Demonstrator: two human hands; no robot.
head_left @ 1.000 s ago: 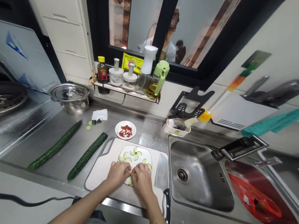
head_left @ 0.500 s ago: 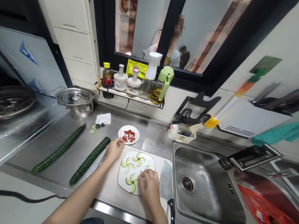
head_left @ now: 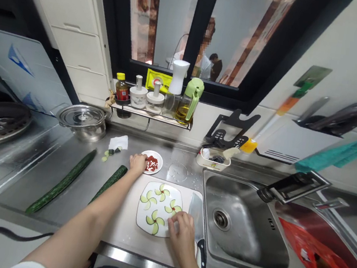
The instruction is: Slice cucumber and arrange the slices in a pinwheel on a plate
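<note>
My left hand [head_left: 138, 163] reaches over the left rim of a small round white dish [head_left: 160, 160]. Its fingers are bent together at the goji berries [head_left: 151, 164], and what is between the tips is hidden. Fingers loosely curled, thumb and forefinger a little apart, my right hand [head_left: 181, 231] is over the right edge of a white squarish plate [head_left: 164, 199]. Green-edged cucumber slices [head_left: 155, 222] lie there in several pinwheels with small red centres. Under the plate is a pale cutting board [head_left: 120, 228].
Whole cucumbers [head_left: 63, 183] lie to the left, one partly behind my left arm. A knife [head_left: 198, 213] rests on the board's right side, beside the sink [head_left: 246, 220]. A lidded pot [head_left: 82, 122] and a condiment shelf [head_left: 154, 114] stand at the back. People are visible through the window.
My left hand has moved onto the dish of berries. My right hand has drawn back slightly from the right-hand pinwheel, where a red centre now shows. The view has shifted a little.
</note>
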